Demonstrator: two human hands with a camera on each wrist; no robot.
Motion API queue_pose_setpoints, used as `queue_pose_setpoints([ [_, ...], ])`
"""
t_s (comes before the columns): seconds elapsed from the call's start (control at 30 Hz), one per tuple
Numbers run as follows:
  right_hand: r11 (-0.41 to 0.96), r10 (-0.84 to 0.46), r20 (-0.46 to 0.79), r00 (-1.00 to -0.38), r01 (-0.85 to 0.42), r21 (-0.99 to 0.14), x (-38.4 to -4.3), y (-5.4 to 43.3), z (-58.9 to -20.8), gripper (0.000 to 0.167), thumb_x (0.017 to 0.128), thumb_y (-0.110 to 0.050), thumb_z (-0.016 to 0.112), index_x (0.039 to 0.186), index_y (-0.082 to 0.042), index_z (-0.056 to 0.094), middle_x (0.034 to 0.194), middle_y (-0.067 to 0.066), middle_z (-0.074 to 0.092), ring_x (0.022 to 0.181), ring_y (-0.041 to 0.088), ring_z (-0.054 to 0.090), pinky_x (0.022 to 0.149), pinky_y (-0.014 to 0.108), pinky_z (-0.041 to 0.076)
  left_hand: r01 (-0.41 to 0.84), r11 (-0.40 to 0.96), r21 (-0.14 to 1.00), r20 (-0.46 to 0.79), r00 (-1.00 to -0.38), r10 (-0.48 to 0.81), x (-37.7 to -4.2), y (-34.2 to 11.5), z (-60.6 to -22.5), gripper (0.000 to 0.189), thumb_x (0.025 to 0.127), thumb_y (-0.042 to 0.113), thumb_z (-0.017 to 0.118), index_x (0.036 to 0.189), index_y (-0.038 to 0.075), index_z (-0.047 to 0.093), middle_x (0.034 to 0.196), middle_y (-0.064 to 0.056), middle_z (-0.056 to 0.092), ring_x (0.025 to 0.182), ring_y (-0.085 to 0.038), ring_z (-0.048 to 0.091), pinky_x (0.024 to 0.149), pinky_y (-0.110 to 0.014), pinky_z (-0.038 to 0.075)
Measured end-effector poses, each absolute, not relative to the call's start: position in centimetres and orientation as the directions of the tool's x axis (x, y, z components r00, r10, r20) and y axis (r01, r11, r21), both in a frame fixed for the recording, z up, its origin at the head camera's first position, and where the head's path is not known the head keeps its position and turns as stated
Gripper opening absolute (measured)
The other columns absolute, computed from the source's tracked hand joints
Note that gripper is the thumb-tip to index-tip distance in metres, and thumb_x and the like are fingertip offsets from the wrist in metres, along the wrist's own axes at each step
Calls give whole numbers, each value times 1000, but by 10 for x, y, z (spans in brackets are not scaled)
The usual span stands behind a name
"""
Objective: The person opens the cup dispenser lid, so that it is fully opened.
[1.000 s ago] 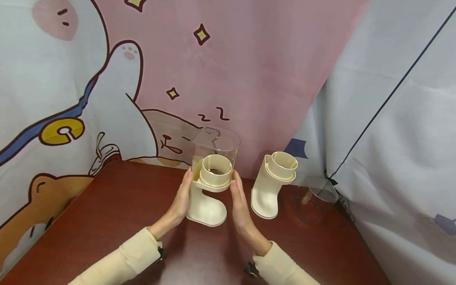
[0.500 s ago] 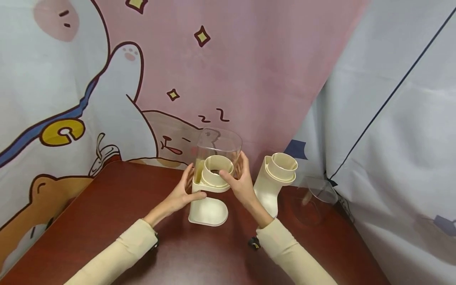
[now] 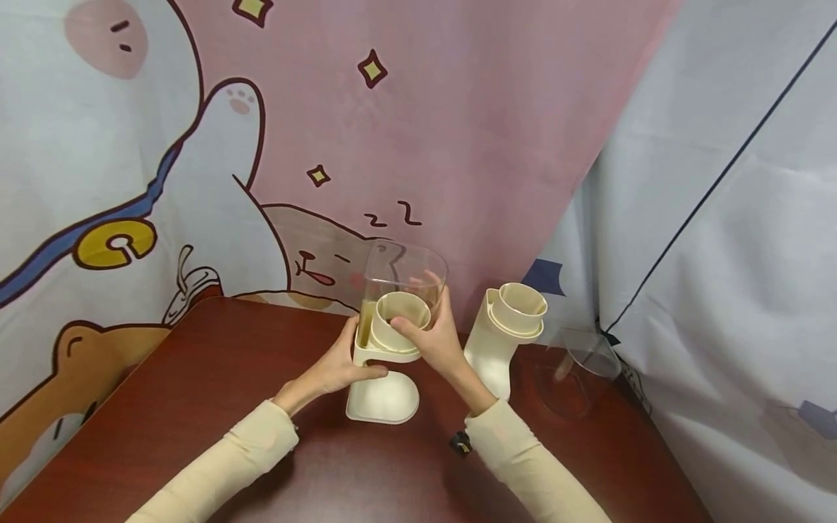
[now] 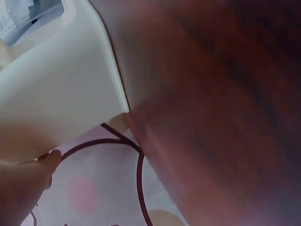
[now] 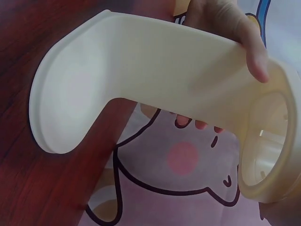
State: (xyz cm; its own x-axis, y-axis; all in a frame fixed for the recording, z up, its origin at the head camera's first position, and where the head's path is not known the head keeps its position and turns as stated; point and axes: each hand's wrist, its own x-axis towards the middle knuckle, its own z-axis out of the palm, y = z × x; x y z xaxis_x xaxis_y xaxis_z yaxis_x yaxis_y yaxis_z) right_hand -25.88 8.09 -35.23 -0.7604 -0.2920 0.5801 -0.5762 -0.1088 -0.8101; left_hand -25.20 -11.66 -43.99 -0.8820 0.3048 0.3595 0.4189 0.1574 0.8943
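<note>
A cream plastic dispenser stand (image 3: 384,399) with a rounded foot rises from the table. Around the ring (image 3: 392,338) at its top sits a clear container (image 3: 408,265). My left hand (image 3: 333,363) grips the column below the ring, thumb across the front; in the right wrist view the left hand (image 5: 225,23) wraps the column (image 5: 174,66), fingertips showing past its far edge. My right hand (image 3: 438,341) grips the clear container, thumb on its front and fingers behind, seen through the plastic. Fingers (image 4: 28,188) of the left hand show beside the column in the left wrist view.
A second cream stand (image 3: 493,349) stands to the right, its foot partly hidden by my right forearm. Further right, near the curtain (image 3: 719,290), is another clear container (image 3: 575,374). The dark red table (image 3: 261,349) ends at a printed cloth (image 3: 458,145).
The hands were flat along both sides of the stand. The right thumb has come over the container's front, and the left hand has slid down to grip the column.
</note>
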Motion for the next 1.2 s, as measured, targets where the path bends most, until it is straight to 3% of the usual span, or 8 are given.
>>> queue_pose_setpoints([
  [0.3, -115, -292, 571, -767, -565, -817, -235, 93, -354, 102, 77, -39, 86, 152, -11, 23, 147, 13, 43, 131, 22, 47, 106, 32, 46, 483, 146, 863, 421, -849, 318, -231, -105, -446, 98, 75, 17, 87, 149, 11, 23, 137, -12, 49, 121, -23, 52, 103, -28, 40],
  [0.63, -141, -310, 585, -750, -572, -808, -200, 114, -352, 94, 81, -37, 84, 152, -16, 25, 148, 5, 44, 138, 21, 44, 109, 28, 44, 521, 241, 819, 425, -832, 355, -200, -90, -439, 109, 71, 32, 90, 152, 15, 19, 142, -6, 44, 124, -20, 51, 107, -36, 40],
  [0.83, -70, -309, 642, -702, -656, -752, -188, 129, -351, 100, 80, -48, 81, 150, -4, 25, 145, 5, 48, 134, 13, 49, 108, 21, 40, 576, 323, 750, 450, -804, 388, -185, -80, -437, 112, 72, 45, 87, 156, 19, 17, 140, -5, 39, 122, -18, 48, 105, -40, 43],
  [1.0, -121, -319, 710, -628, -716, -687, -195, 130, -344, 111, 78, -51, 81, 150, 6, 17, 151, 16, 44, 137, 23, 49, 113, 32, 38, 612, 313, 726, 492, -781, 384, -187, -78, -437, 107, 70, 39, 87, 153, 18, 23, 136, -4, 40, 118, -15, 48, 103, -37, 44],
  [1.2, -188, -321, 735, -598, -720, -668, -199, 131, -341, 105, 81, -44, 81, 151, 1, 18, 145, 5, 52, 128, 19, 58, 113, 30, 37, 650, 263, 713, 517, -741, 429, -192, -76, -439, 108, 68, 25, 85, 152, 11, 19, 137, -5, 49, 119, -17, 52, 103, -34, 44],
])
